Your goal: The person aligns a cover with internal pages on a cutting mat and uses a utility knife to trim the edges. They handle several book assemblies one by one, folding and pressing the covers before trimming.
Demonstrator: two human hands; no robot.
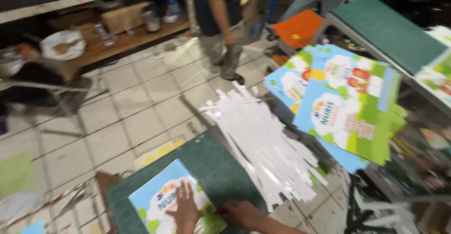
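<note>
My left hand (184, 209) lies flat, fingers spread, on a blue, white and green printed sheet (157, 200) at the bottom of the head view. That sheet rests on a dark green cutting mat (211, 161). My right hand (240, 213) sits just right of the sheet on the mat, fingers curled around a small red object (221, 211) that is mostly hidden. A heap of long white paper strips (263, 144) lies beside my right hand, spilling over the mat's right edge.
A pile of the same printed sheets (343, 97) lies to the right, on a table with a green mat (390, 27). Another person (221, 22) stands further back on the tiled floor (131, 107). Wooden shelves (127, 39) with bottles and boxes line the left.
</note>
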